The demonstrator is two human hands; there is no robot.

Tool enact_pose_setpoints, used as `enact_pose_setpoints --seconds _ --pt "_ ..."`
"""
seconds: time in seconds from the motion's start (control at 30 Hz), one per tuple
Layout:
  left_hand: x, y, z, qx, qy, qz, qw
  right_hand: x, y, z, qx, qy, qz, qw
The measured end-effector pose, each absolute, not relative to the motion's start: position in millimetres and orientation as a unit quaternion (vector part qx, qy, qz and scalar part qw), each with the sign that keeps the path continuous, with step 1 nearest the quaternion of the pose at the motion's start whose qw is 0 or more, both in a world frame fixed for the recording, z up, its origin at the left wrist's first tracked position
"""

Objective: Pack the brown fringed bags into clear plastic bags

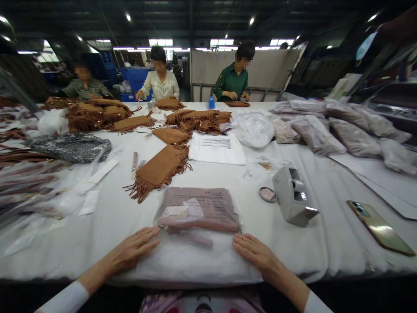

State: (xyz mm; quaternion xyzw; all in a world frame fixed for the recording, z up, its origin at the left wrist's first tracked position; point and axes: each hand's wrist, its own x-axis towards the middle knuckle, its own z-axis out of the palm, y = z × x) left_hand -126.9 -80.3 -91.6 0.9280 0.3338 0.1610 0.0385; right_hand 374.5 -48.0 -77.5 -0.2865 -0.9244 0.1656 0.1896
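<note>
A brown item in a clear plastic bag (198,208) lies at the front middle of the white table, over a stack of white, translucent bags (195,265). My left hand (138,245) rests flat at the left edge of the bagged item, fingers stretched out. On the right edge lies my right hand (254,252), its fingers also extended and holding nothing. Just beyond is a brown suede fringed piece (156,167). To the right stand a grey tape dispenser (293,193) and a small round dish (268,194).
Bagged items (321,134) are piled at the back right, near a phone (379,226). Fringed brown pieces (100,115) and plastic-wrapped strips (29,187) cover the left. White printed bags (216,148) lie mid-table. Three people work across the table.
</note>
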Motion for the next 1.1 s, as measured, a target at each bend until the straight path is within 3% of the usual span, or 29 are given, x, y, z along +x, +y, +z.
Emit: enact_pose_setpoints --seconds 0.17,0.37,0.5,0.7,0.9,1.1 --pt "-105 -78 -74 0.943 0.274 0.101 0.160 356 -51 -68 -0.253 -0.901 0.306 0.172" --pt "-95 -84 -82 0.860 0.349 0.204 0.312 353 -52 -69 -0.453 -0.751 0.389 0.283" --pt "-84 -88 -82 0.832 0.383 0.242 0.321 344 -53 -60 -0.443 -0.734 0.407 0.315" --pt "-56 -82 -74 0.572 0.632 0.406 0.329 326 -38 -61 -0.568 -0.578 0.414 0.414" --pt "-39 -72 -69 0.486 0.667 0.496 0.272 310 -29 -64 -0.616 -0.531 0.365 0.453" --pt "-35 -67 -76 0.468 0.714 0.489 0.177 305 -24 -63 -0.648 -0.543 0.305 0.438"
